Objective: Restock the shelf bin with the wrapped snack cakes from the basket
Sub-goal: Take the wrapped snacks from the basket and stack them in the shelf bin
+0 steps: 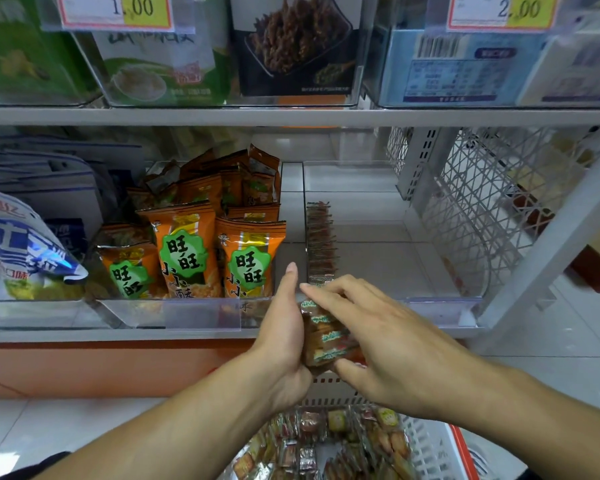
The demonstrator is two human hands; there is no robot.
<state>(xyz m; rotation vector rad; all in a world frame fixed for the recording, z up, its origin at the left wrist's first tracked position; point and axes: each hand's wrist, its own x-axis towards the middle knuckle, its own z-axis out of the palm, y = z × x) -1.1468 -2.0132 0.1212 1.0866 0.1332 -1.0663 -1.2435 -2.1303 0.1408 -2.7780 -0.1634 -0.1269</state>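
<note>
Head view: I clamp stack of wrapped snack cakes point(326, 336) between left hand point(281, 327), right hand point(371, 334), fingers closed round it. Keep stack square, slide upright into clear plastic shelf bin point(440, 306) against standing row point(321, 237).

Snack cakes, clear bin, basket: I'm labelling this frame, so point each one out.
snack cakes point(326, 336): head view, wrapper fronts between both hands.
clear bin point(440, 304): head view, front lip.
basket point(459, 452): head view, red rim.
</note>
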